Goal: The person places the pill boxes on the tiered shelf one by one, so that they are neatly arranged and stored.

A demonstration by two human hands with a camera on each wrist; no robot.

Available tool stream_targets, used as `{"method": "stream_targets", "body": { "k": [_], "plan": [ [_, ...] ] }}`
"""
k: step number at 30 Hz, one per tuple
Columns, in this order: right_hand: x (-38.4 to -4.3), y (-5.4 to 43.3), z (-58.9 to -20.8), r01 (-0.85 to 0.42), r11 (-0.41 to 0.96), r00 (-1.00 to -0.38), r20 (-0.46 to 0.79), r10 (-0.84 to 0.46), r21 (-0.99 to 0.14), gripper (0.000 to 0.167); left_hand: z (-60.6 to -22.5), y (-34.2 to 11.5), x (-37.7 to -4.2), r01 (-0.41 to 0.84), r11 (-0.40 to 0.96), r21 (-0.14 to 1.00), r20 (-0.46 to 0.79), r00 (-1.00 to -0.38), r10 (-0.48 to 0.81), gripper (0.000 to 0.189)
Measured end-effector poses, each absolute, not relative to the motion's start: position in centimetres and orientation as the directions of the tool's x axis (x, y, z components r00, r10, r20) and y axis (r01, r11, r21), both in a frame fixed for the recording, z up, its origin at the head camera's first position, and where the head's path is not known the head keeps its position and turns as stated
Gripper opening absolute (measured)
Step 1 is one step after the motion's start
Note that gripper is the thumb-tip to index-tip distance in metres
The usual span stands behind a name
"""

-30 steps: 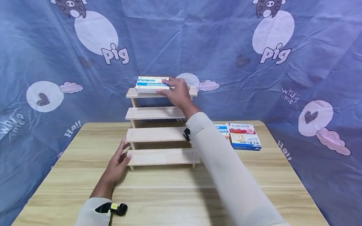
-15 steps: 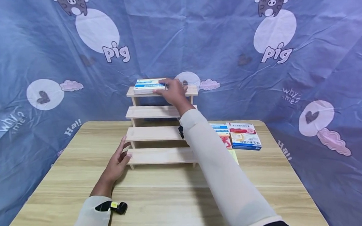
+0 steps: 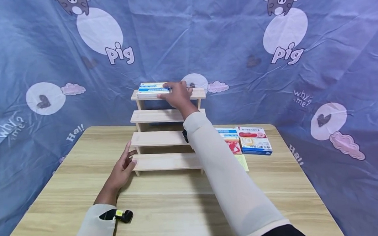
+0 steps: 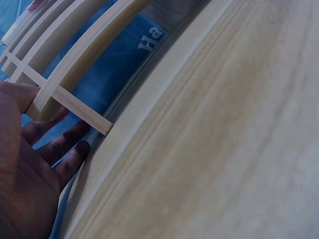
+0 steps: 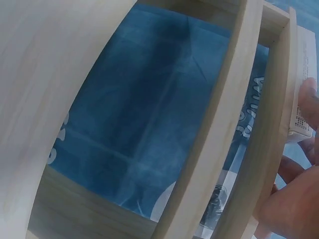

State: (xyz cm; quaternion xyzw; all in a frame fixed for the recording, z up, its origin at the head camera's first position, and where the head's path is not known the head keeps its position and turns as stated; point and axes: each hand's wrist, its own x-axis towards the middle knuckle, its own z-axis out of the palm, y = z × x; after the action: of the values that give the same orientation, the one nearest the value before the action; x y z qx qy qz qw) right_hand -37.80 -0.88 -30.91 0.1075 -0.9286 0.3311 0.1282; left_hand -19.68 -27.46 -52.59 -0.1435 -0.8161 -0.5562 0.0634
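A light wooden rack (image 3: 169, 162) with several stepped shelves stands at the back of the table. On the left part of its top shelf (image 3: 194, 92) lies a white-and-blue medicine box (image 3: 152, 90). My right hand (image 3: 179, 95) pinches the box's right end between thumb and fingers; in the right wrist view, the box's pale side (image 5: 306, 55) sits right against the shelf edge. At the rack's left side is my left hand (image 3: 120, 173), fingers spread and loosely bent. Its thumb touches the end of the lowest shelf (image 4: 45, 97), with other fingers (image 4: 72, 162) reaching beside the leg.
Right of the rack, partly behind my right sleeve (image 3: 224, 176), lie a blue-and-white box (image 3: 228, 133), a red box (image 3: 233, 146), a yellow-green box (image 3: 242, 162) and a larger white-red-blue box (image 3: 254, 140). A blue printed cloth (image 3: 184, 32) hangs behind the table (image 3: 162, 212).
My right hand has shifted left and slightly lower with the medicine box, which now lies flatter and nearer the top shelf's left end. My left hand has stayed in place.
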Motion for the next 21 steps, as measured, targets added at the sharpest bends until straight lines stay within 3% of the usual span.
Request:
{"method": "stream_targets", "body": {
  "k": [21],
  "plan": [
    [-37.79, -0.19, -30.62, -0.323, 0.761, -0.939, 0.292, -0.183, -0.562, 0.071, -52.45, -27.36, -19.88, 0.277, 0.361, 0.891, 0.234, -0.959, 0.159, 0.078]
  ]
}}
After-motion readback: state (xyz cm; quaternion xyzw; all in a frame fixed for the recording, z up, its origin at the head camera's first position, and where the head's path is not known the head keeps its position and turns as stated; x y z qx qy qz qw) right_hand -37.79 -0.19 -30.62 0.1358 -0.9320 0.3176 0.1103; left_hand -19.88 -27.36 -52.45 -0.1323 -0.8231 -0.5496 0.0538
